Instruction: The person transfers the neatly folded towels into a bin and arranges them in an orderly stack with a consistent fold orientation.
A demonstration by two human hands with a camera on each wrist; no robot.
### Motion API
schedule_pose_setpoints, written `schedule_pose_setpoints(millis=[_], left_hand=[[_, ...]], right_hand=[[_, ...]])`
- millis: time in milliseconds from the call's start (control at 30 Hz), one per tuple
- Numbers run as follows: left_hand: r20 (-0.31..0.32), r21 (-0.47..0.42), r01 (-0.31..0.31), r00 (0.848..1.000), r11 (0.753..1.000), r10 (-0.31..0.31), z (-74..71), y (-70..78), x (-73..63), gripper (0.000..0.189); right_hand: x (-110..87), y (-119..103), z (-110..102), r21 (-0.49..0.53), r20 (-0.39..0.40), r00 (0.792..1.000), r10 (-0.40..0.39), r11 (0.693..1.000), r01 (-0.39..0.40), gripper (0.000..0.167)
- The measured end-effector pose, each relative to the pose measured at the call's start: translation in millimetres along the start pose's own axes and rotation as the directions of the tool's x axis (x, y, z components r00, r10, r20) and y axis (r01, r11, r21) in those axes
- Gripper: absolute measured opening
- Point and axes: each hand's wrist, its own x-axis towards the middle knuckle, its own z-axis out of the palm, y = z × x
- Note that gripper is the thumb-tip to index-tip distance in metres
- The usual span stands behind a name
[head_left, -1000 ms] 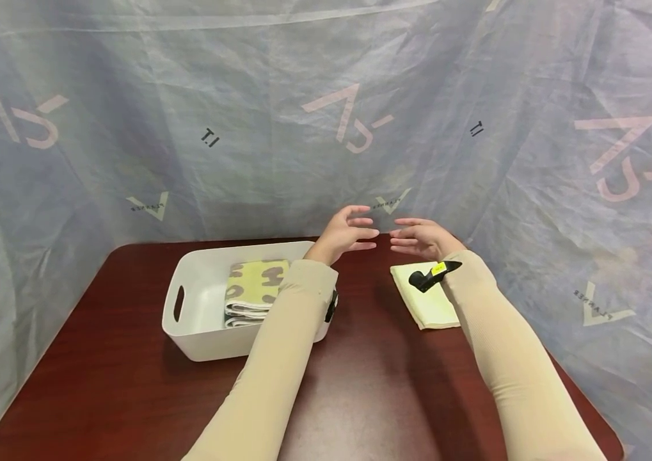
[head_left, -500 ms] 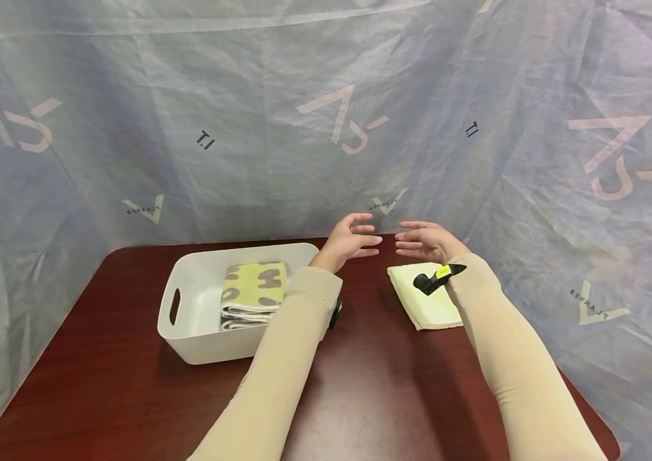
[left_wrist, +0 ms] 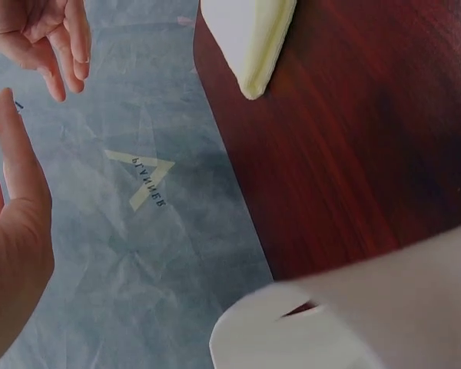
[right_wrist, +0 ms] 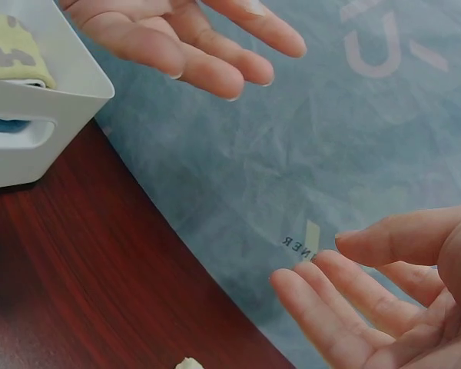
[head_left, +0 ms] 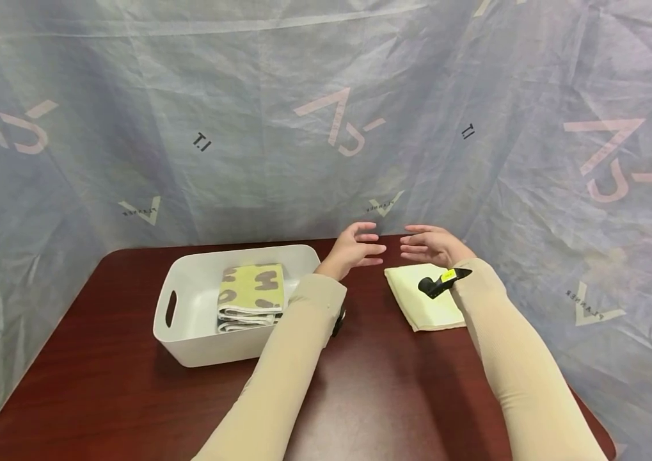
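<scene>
My left hand (head_left: 353,250) hovers over the far part of the table, just right of the white basket (head_left: 199,351), its fingers relaxed and holding nothing. Facing it across a small gap, my right hand (head_left: 432,246) hangs above the far edge of a folded pale yellow cloth (head_left: 420,307), fingers loosely bent and free of any object. Inside the basket lies a stack of folded towels, the top one a yellow towel (head_left: 253,287) with grey-brown shapes. My left sleeve covers the basket's right front part. In the left wrist view a corner of the pale cloth (left_wrist: 253,69) shows.
The dark red wooden table (head_left: 101,397) has rounded corners. Grey sheeting (head_left: 245,128) with printed letters hangs close behind it and on both sides. A black wrist camera (head_left: 437,283) sits on my right sleeve. Something blue (right_wrist: 4,125) shows through the basket's handle hole.
Both hands have come down slightly in the head view and stand a little further apart. The basket and cloth shift slightly left with the whole view.
</scene>
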Motion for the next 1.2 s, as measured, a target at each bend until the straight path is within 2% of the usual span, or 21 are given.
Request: schedule_pose_setpoints(millis=[400, 833, 1200], left_hand=[[-0.002, -0.004, -0.001, 1.0, 1.0, 0.001, 9.0, -20.1, 5.1, 0.056], [-0.058, -0.033, -0.016, 0.998, 0.999, 0.014, 13.3, -34.0, 6.7, 0.056], [-0.069, 0.008, -0.037, 0.997, 0.999, 0.038, 18.7, -44.3, 5.3, 0.054]], right_hand=[[3.0, 11, -12, 0.02, 0.002, 1.0, 0.009, 1.0, -0.009, 0.059], [4.7, 18, -18, 0.026, 0.009, 1.0, 0.028, 0.999, -0.028, 0.06], [7.4, 27, -19, 0.007, -0.001, 0.999, 0.04, 0.999, -0.04, 0.059]])
